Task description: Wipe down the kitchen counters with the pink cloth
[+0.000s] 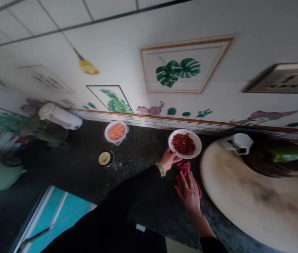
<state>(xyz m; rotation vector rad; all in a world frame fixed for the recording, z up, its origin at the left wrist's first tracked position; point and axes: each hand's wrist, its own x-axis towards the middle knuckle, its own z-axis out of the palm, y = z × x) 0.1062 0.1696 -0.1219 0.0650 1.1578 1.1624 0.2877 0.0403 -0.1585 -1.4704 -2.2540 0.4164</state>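
My left hand (169, 160), a green bangle at its wrist, grips the near-left rim of a white bowl (197, 143) with a floral pattern. Small dark red pieces (183, 143), possibly beans or dried chilli, fill its middle. Just below the bowl, my right hand (190, 191) lies flat with fingers stretched over a crumpled magenta cloth (183, 165), pressing it on the dark countertop (149, 196). Part of the cloth is hidden under the palm.
A large round cutting board (233, 189) lies at the right, with a white cup (242, 142) on its side there. Leftward are a bowl of orange pieces (116, 131), a small dish (104, 159) and a white kettle (61, 117). The tiled wall (127, 56) bounds the back.
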